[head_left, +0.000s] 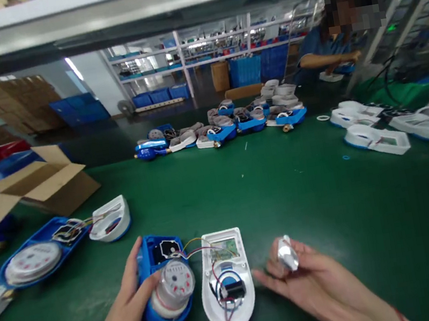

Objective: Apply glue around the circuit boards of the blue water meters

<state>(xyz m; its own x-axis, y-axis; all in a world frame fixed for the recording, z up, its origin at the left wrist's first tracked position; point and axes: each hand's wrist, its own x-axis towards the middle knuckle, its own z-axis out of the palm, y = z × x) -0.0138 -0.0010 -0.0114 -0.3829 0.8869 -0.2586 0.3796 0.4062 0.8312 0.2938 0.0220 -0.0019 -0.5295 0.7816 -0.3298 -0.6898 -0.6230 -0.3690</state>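
Observation:
A blue water meter [165, 290] with a round white dial lies on the green table [285, 198] at the near edge. My left hand [132, 293] grips its left side, thumb against the dial. Thin coloured wires join it to an upturned white cover [226, 280] lying just to its right, with a circuit board and a black part inside. My right hand [297, 272] hovers right of the cover, palm up, fingers curled round a small shiny silver piece [287, 253].
Another opened blue meter [38, 259] and white cover [110, 220] lie at the left, beside an open cardboard box [39, 183]. Several meters [225, 123] are piled mid-table. White covers [377, 137] sit at the right. A person [327, 50] works at the far right.

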